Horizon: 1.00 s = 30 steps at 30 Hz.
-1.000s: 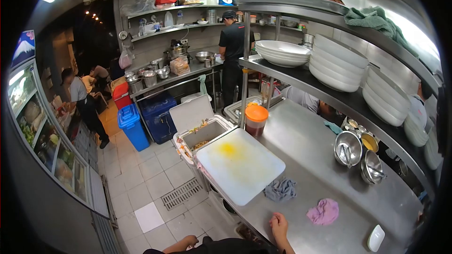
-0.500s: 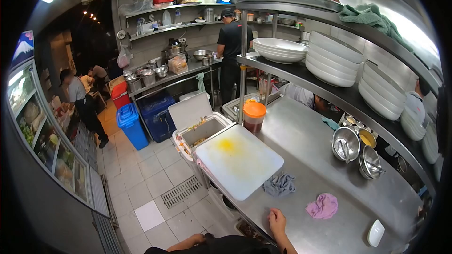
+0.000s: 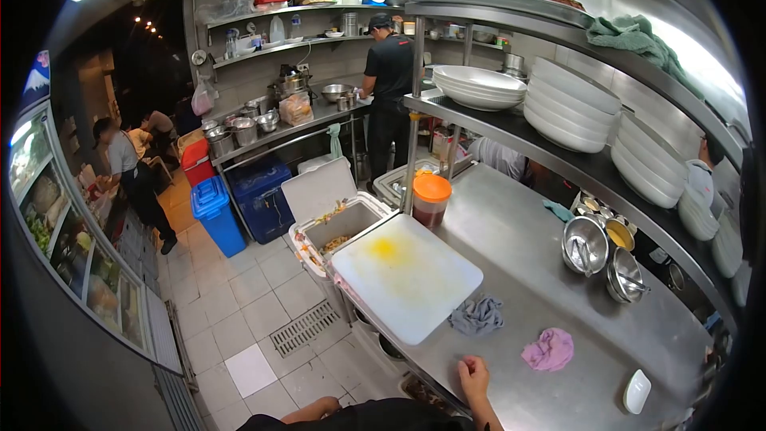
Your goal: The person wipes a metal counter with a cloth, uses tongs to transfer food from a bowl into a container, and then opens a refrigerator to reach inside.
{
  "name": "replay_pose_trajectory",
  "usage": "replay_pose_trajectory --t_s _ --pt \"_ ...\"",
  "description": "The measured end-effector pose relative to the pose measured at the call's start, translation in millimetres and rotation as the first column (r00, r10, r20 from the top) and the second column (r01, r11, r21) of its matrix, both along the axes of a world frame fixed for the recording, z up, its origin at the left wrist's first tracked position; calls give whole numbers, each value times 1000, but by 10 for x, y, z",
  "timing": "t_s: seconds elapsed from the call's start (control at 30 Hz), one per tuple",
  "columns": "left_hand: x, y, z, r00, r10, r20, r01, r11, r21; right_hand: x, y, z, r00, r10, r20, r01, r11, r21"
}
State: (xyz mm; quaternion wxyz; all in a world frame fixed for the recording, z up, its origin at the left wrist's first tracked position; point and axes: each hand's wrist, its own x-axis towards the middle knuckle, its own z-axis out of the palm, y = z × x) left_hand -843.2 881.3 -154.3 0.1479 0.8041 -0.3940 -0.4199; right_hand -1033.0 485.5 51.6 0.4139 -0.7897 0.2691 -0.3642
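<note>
My right hand (image 3: 474, 375) rests at the near edge of the steel table (image 3: 511, 295), its fingers curled in; anything inside them is too small to make out. Just beyond it lie a crumpled grey cloth (image 3: 476, 315) and, to the right, a pink cloth (image 3: 548, 349). A white cutting board (image 3: 405, 275) with a yellow stain is ahead of the hand. At the bottom edge my left forearm (image 3: 315, 409) shows by my body, and its fingers are hidden.
An orange-lidded container (image 3: 432, 198) stands behind the board, beside an open waste bin (image 3: 339, 227). Steel bowls (image 3: 586, 245) and a small white dish (image 3: 637, 392) are on the right. Stacked plates (image 3: 570, 104) fill the shelf above. Co-workers (image 3: 388, 88) stand further back.
The view has shifted slightly. My right hand stays at the table edge with its fingers curled, and the cloths and board have not moved.
</note>
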Motion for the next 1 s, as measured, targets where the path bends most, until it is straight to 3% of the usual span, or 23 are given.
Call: replay_pose_trajectory --t_s 0.07,0.2,0.27,0.47,0.57,0.67,0.7,0.8,0.87,1.0 --pt "191 -163 -258 975 152 -163 -105 959 265 19 51 146 998 -53 -36 51 996 -73" --pt "325 -396 -78 975 165 -149 -107 935 338 57 23 85 990 -104 -92 86 980 -180" --pt "299 -418 100 940 308 -145 -255 919 301 55 69 226 990 -106 -97 90 984 -156" --pt "414 -392 186 957 247 -155 -178 916 359 69 15 61 990 -114 -81 104 987 -119" --pt "358 -324 177 939 301 -169 -211 887 410 78 72 184 989 -113 -91 103 989 -110" --pt "415 -114 -540 978 -15 -206 74 956 283 80 65 191 991 -113 -69 100 979 -176" --pt "399 -107 -530 978 -14 -206 73 957 282 77 53 169 993 -111 -41 98 966 -238" --pt "342 -77 -488 961 106 -254 -18 945 326 75 39 116 994 -106 -28 99 975 -197" --pt "346 -26 -558 921 -368 -130 382 918 102 83 52 137 993 -114 -40 105 976 -189" --pt "329 -160 -444 878 -477 33 466 870 160 87 68 174 990 -125 -64 111 975 -192"
